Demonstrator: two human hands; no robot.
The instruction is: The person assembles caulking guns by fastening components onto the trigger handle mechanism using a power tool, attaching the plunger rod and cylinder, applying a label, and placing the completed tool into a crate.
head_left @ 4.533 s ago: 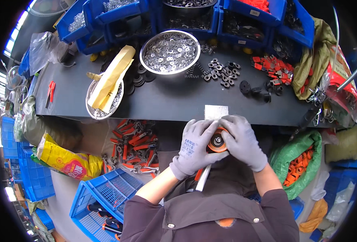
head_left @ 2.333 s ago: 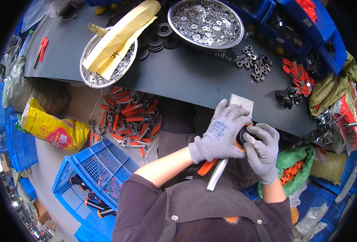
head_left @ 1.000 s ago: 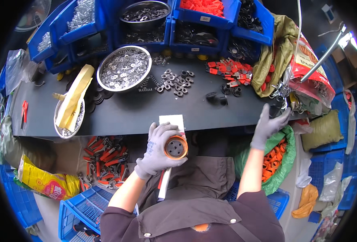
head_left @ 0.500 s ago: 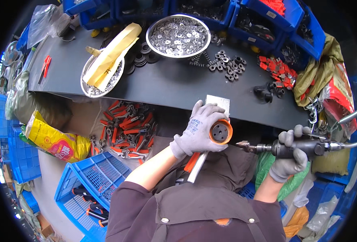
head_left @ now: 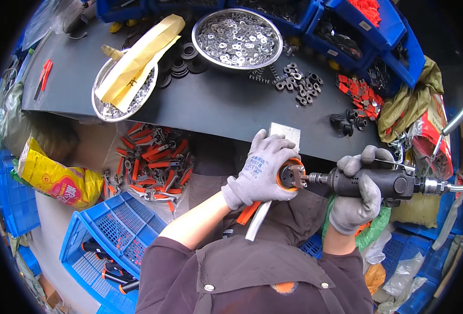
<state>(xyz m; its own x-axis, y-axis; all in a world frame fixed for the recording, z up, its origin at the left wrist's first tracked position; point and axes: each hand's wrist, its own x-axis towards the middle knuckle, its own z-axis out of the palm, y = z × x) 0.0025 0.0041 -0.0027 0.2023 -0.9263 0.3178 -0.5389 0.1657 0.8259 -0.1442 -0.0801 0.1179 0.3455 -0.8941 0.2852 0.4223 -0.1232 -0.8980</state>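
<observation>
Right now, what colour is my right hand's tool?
The tool is mostly black; head view shows it best.

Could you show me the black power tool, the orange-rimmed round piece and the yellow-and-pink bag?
black power tool [head_left: 392, 182]: head view, on its dark body.
orange-rimmed round piece [head_left: 284, 177]: head view, on its dark face.
yellow-and-pink bag [head_left: 58, 176]: head view, on its printed side.

The head-worn fisheye looks steeply down past the wearer's apron bib [head_left: 265, 261] at six o'clock, facing the dark workbench [head_left: 205, 99] toward twelve. The gloved left hand [head_left: 263, 172] sits near mid-view, the gloved right hand [head_left: 353, 209] between three and four, both near the lens; blue parts bins [head_left: 386, 39] stand farther off, between one and two.
</observation>
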